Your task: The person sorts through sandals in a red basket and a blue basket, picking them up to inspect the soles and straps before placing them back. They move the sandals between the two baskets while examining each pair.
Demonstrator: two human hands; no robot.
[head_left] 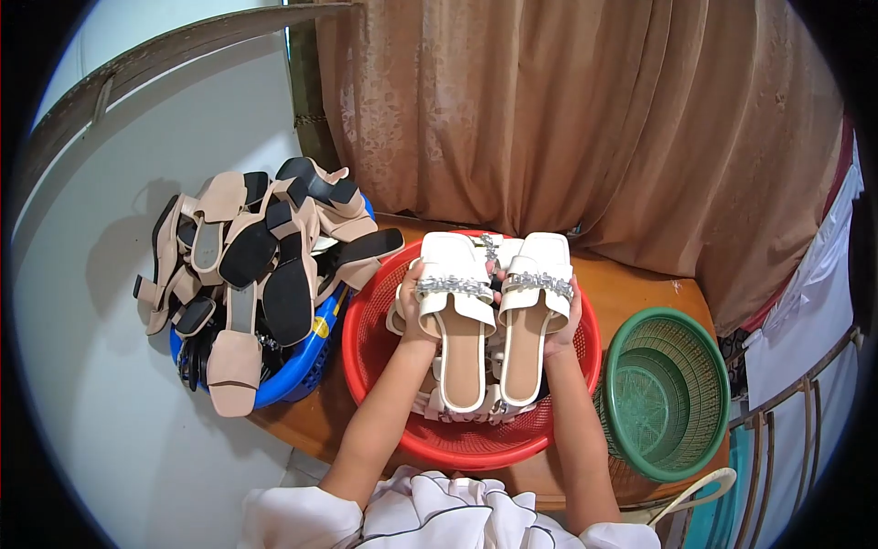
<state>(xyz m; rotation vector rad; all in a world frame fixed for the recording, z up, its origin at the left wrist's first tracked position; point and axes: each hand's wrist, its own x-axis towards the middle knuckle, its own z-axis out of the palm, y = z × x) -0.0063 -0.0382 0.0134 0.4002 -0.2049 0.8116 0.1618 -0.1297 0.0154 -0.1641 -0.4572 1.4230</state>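
Two white sandals up over the red basket [366, 352], soles down, toes away, held side by side as a matched pair. Left hand [411, 311] clamped on the left sandal [455, 316], thumb hooked on the inner edge near the sparkly strap, other fingers curled under and out of sight. Right hand [560, 329] clamped likewise on the right sandal [533, 311], fingers wrapped round the outer edge. Straps level, heels level, probably kept flush that way for comparing the two. More white footwear lying below in the red basket, partly hidden, hard to count. Over to the left, a blue basket [297, 371] heaped with beige and black sandals [247, 274], piled loose and spilling over the rim. To the right, a green basket [668, 393], nothing visible inside. All three on a wooden table [640, 284] against a brown curtain [585, 119].
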